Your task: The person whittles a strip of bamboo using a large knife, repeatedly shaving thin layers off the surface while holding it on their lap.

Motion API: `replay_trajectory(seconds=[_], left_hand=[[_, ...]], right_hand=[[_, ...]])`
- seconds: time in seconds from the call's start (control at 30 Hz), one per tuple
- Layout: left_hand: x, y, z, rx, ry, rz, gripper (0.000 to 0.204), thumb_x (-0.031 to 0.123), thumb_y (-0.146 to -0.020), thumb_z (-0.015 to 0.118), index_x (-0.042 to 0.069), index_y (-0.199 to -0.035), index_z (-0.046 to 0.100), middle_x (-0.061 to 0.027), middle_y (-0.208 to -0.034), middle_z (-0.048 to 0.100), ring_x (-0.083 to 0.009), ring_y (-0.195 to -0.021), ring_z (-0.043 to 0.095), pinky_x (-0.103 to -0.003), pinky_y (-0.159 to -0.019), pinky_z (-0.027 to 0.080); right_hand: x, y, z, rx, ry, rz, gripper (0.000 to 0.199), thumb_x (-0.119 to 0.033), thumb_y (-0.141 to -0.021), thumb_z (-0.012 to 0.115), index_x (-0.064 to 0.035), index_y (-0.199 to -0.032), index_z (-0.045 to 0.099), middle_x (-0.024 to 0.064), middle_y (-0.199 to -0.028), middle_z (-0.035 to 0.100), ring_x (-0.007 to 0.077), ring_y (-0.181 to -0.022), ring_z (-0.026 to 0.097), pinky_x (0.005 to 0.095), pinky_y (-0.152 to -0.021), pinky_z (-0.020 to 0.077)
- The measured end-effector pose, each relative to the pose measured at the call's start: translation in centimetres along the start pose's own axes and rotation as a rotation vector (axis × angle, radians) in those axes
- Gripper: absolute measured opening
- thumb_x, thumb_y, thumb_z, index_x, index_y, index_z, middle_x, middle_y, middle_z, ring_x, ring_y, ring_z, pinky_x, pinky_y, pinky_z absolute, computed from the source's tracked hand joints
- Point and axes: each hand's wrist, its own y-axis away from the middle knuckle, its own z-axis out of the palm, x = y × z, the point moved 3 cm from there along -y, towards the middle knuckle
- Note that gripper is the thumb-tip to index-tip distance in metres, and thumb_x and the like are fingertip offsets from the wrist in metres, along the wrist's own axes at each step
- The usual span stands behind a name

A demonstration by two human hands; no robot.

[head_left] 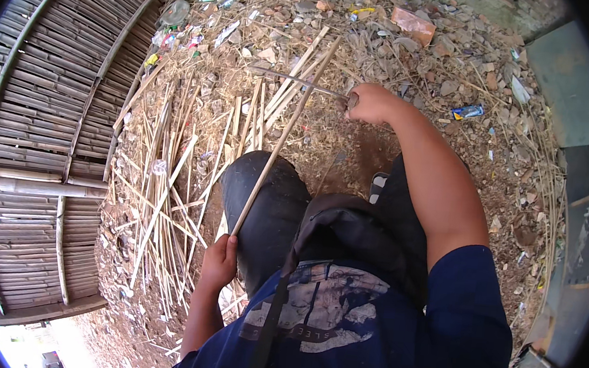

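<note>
My left hand (220,261) is closed around the near end of a long bamboo strip (278,146), which slants up and away past my left knee. In my right hand (369,104), stretched out ahead, is the handle of a long thin-bladed knife (302,81). Its blade points left and crosses the strip near the far end; whether it touches the strip I cannot tell. Several split bamboo strips (297,72) lie on the ground just beyond the crossing.
A heap of bamboo strips (159,207) covers the ground on my left, beside a bamboo slat wall (43,92). Rubble and litter spread ahead, with a broken brick (413,26) and a blue wrapper (467,112). Grey panels (569,82) stand at the right.
</note>
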Motion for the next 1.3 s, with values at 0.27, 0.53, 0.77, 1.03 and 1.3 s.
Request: replay_trajectory(seconds=[0.27, 0.53, 0.77, 1.03, 1.3], left_hand=[[-0.2, -0.4, -0.9, -0.034, -0.07, -0.008, 0.045, 0.037, -0.107, 0.044, 0.001, -0.083, 0.056, -0.026, -0.074, 0.06, -0.0473, -0.072, 0.06, -0.051, -0.065, 0.045], [0.6, -0.8, -0.3, 0.009, -0.048, 0.025, 0.045, 0.036, -0.106, 0.045, 0.0, -0.081, 0.056, -0.0264, -0.073, 0.061, -0.0475, -0.072, 0.061, -0.051, -0.064, 0.045], [-0.4, -1.1, -0.6, 0.016, -0.13, 0.056, 0.046, 0.038, -0.106, 0.045, 0.001, -0.08, 0.056, -0.0259, -0.07, 0.06, -0.048, -0.069, 0.061, -0.053, -0.061, 0.045], [-0.4, -1.1, 0.4, 0.073, -0.145, 0.087, 0.044, 0.034, -0.107, 0.043, 0.0, -0.081, 0.055, -0.0253, -0.066, 0.058, -0.0472, -0.065, 0.06, -0.053, -0.059, 0.043], [-0.6, -0.7, 0.3, 0.117, -0.218, 0.155, 0.038, 0.029, -0.105, 0.049, 0.002, -0.078, 0.053, -0.0248, -0.065, 0.058, -0.0476, -0.06, 0.059, -0.054, -0.055, 0.042]], right_hand=[[-5.1, 2.1, 3.3, -0.204, 0.211, -0.287, 0.029, -0.02, -0.076, 0.067, -0.0023, -0.098, 0.072, 0.0183, -0.088, 0.07, 0.0326, -0.084, 0.068, 0.0451, -0.075, 0.0536], [0.3, -0.1, 2.1, -0.011, 0.096, -0.163, 0.033, -0.025, -0.076, 0.072, 0.0, -0.097, 0.072, 0.0183, -0.088, 0.07, 0.0332, -0.085, 0.069, 0.0462, -0.076, 0.0536], [-3.7, 1.1, 3.8, -0.142, 0.25, -0.274, 0.035, -0.021, -0.075, 0.07, 0.0011, -0.102, 0.072, 0.0195, -0.091, 0.071, 0.0326, -0.086, 0.069, 0.0467, -0.075, 0.0538], [-1.9, -0.4, 2.5, -0.089, 0.105, -0.106, 0.027, -0.019, -0.081, 0.063, -0.0003, -0.098, 0.072, 0.0192, -0.09, 0.07, 0.0327, -0.079, 0.067, 0.0456, -0.072, 0.0528], [-0.5, 0.1, 1.6, -0.194, 0.08, -0.112, 0.031, -0.017, -0.078, 0.066, -0.0005, -0.105, 0.072, 0.0184, -0.093, 0.071, 0.0303, -0.083, 0.069, 0.044, -0.075, 0.0535]])
